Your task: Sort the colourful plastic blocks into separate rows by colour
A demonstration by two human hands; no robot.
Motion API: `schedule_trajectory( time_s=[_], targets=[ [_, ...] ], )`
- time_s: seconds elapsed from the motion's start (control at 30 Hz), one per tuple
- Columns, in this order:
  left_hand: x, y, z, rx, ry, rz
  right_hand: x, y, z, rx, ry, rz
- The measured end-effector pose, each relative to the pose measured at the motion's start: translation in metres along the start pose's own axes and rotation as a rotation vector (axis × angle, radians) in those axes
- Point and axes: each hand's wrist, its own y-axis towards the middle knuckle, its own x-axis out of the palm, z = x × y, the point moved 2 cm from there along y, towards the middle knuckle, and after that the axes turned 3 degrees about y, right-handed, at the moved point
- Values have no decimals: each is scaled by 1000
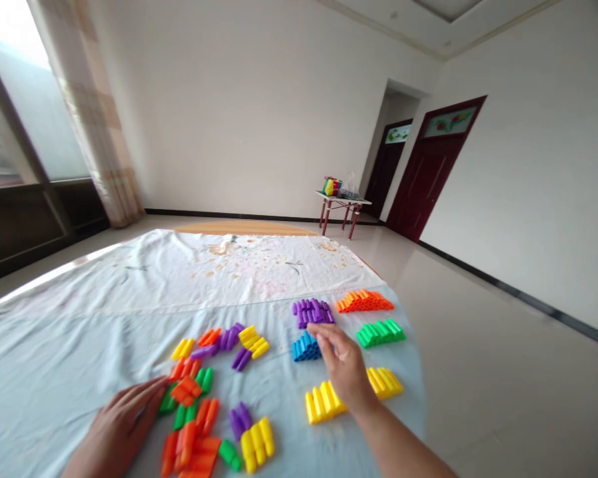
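Observation:
My left hand [124, 421] lies palm down on the cloth with its fingers stretched, fingertips at the edge of the loose orange [187, 392] and green plastic tubes [168, 402]. My right hand [343, 362] hovers by the blue tube stack [305, 348], its thumb and fingertips drawn together in a pinch. Whatever may be between those fingertips is too small or hidden to make out. Behind the blue stack is a purple tube stack [313, 312]. A row of yellow tubes [323, 402] passes partly behind my right wrist.
Orange [365, 301] and green stacks [381, 332] stand near the table's right edge. Loose yellow [258, 445], purple [240, 419] and green tubes [230, 455] lie at the front middle. A wrinkled tablecloth [104, 332] covers the table. Farther off stands a small table [346, 199] with bags.

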Motion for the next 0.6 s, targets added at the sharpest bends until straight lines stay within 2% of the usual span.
schedule_trajectory(
  time_s=[0.1,0.2,0.33,0.6],
  targets=[
    [-3,-9,3,-27,-46,-61,47,-45,-19,-43,19,-137],
    [-8,-9,12,-44,-62,-61,73,-76,-19,-52,-29,-211],
    [-13,-10,20,-35,-98,-48,84,-94,-16,-66,-144,-289],
    [-16,-13,22,-45,-117,-36,88,-95,-19,-71,-187,-405]
  ],
)
